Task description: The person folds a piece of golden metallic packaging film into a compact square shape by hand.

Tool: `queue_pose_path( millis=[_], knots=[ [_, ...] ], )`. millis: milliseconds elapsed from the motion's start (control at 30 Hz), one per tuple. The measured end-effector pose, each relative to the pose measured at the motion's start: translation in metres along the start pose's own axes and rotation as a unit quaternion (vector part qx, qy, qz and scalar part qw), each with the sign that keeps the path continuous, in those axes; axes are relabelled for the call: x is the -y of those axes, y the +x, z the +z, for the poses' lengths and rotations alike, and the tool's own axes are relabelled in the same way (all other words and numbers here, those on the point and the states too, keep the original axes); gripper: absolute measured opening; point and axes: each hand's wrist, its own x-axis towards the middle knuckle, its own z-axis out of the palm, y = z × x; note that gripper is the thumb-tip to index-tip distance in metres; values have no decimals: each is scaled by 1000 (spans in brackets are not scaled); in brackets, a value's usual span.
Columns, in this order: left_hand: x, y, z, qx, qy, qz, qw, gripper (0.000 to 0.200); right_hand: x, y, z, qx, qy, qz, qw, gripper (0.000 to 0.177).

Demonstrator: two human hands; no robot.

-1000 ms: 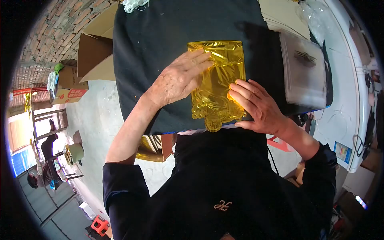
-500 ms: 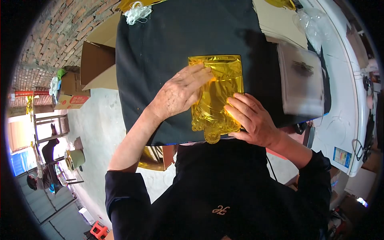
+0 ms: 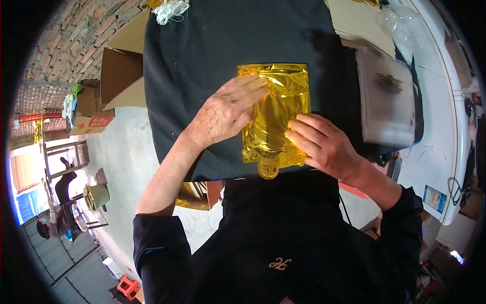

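A shiny gold foil piece (image 3: 281,101) with a scalloped lower edge lies flat on a black cloth-covered table (image 3: 202,61), its lower tab hanging over the near edge. My left hand (image 3: 228,109) lies palm down on the foil's left side, fingers stretched toward its upper left corner. My right hand (image 3: 324,144) presses the foil's lower right part with bent fingers. Neither hand lifts the foil.
A stack of clear plastic sleeves (image 3: 387,101) lies on the table to the right. Open cardboard boxes (image 3: 119,76) stand on the floor at left, beside a brick wall. A white tangle of string (image 3: 171,9) sits at the table's far edge. Another person (image 3: 55,218) is far left.
My right hand has slid a little left and up across the foil's lower right part. My left hand stays flat on the foil.
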Motion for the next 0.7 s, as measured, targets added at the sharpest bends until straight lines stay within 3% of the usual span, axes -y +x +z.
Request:
queue_pose_path(
  millis=[267, 367, 400, 500, 533, 633, 700],
  knots=[
    [1, -1, -2, 1, -13, 4, 1000, 56, -15, 2, 11, -51, -30, -44, 997, 33],
    [0, -1, -3, 9, -13, -5, 1000, 57, -18, 8, 3, -62, 129, 33, 989, 31],
    [0, -1, -4, 11, -14, -5, 1000, 57, -17, 13, 1, -84, 152, 35, 984, 37],
    [1, -1, -5, 14, -22, -5, 1000, 56, -14, 12, 5, -94, 207, 89, 970, 35],
    [2, -1, -5, 13, -30, -6, 999, 56, -15, 13, 6, -108, 212, 104, 966, 24],
    [4, -1, -7, 0, -61, 3, 998, 53, -11, 10, 13, -122, 296, 247, 915, 21],
    [4, -1, -8, -7, -72, 5, 997, 51, -11, 14, 12, -128, 296, 267, 908, 14]
  ],
)
